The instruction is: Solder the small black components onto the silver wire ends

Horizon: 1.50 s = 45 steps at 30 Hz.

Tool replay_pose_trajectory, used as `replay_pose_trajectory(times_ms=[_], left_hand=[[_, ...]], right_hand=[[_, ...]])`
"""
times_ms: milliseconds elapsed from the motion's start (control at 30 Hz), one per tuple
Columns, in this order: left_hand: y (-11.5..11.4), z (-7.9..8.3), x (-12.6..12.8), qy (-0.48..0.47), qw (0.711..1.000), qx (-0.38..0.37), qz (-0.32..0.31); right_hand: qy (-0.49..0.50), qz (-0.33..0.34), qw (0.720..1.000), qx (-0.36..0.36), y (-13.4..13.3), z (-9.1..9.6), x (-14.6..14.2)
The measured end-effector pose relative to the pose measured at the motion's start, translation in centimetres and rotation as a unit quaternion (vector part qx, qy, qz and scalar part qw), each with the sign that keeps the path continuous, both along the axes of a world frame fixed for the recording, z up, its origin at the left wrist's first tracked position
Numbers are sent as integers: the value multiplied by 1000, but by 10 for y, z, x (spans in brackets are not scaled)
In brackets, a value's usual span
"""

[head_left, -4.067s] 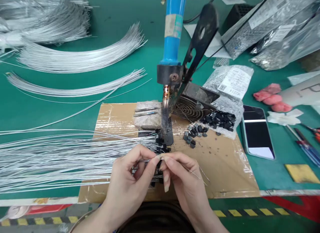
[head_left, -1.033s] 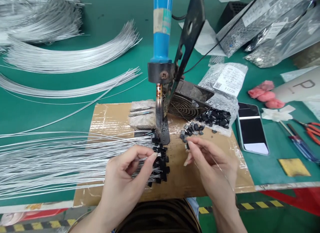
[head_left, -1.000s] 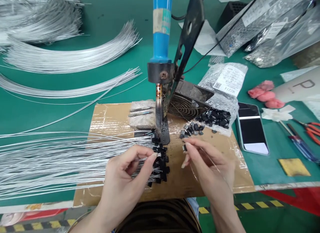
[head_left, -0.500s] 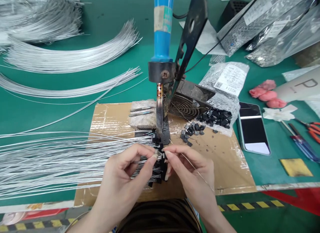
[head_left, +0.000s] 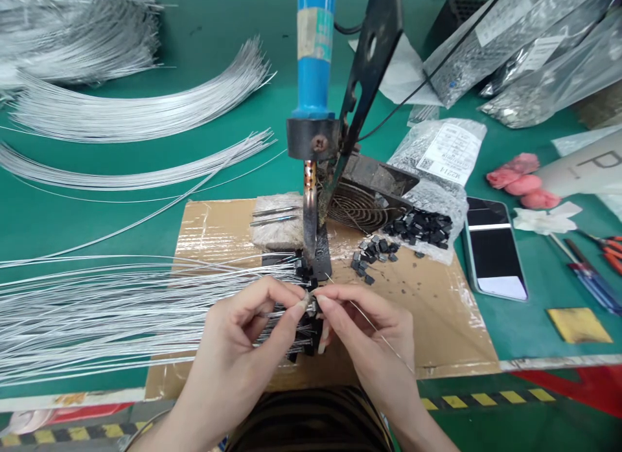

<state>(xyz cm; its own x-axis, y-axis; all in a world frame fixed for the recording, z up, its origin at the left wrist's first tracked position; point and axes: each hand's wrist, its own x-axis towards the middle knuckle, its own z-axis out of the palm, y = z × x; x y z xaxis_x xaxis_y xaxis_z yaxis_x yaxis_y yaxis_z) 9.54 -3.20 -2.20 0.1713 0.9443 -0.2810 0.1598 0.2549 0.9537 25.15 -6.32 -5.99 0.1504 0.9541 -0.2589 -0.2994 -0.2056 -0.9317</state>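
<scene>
My left hand (head_left: 243, 335) pinches the end of a thin silver wire from the bundle (head_left: 107, 309) that fans out to the left. My right hand (head_left: 364, 329) pinches a small black component against that wire end, and a fine strand of solder wire (head_left: 383, 339) also runs through its fingers. Both pinches meet just below the tip of the upright blue-handled soldering iron (head_left: 311, 83). Under the hands lie several wire ends fitted with black components (head_left: 311, 329). All this rests on a taped cardboard sheet (head_left: 437, 322).
Loose black components (head_left: 372, 254) and a spilled bag of them (head_left: 427, 212) lie right of the iron's stand. A phone (head_left: 493, 248), pink lumps (head_left: 519, 180), screwdrivers (head_left: 590, 280) and a yellow pad (head_left: 578, 326) sit at right. More wire bundles (head_left: 136, 115) curve across the green mat at left.
My right hand went to the loose black components, picked one up, and came back to meet my left hand under the iron tip. My left hand stayed put with its wire.
</scene>
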Motion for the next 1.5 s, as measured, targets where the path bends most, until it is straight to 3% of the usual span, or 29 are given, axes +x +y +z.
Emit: replay_pose_trajectory(times_ms=[333, 600, 1000, 1233, 1400, 1500], left_hand=[[1, -5, -4, 5, 999, 25, -20], [3, -5, -1, 4, 999, 36, -21], [8, -8, 0, 15, 999, 30, -17], [16, -8, 2, 62, 998, 31, -8], [18, -12, 2, 71, 997, 39, 1], [20, -12, 2, 86, 996, 33, -2]], right_hand=[[-12, 0, 1000, 14, 0, 0, 1], [-107, -2, 992, 70, -3, -5, 1], [-199, 6, 975, 97, -4, -6, 5], [-260, -8, 964, 59, -7, 1, 7], [-318, 19, 942, 109, -3, 3, 14], [-298, 28, 944, 137, 2, 2, 16]])
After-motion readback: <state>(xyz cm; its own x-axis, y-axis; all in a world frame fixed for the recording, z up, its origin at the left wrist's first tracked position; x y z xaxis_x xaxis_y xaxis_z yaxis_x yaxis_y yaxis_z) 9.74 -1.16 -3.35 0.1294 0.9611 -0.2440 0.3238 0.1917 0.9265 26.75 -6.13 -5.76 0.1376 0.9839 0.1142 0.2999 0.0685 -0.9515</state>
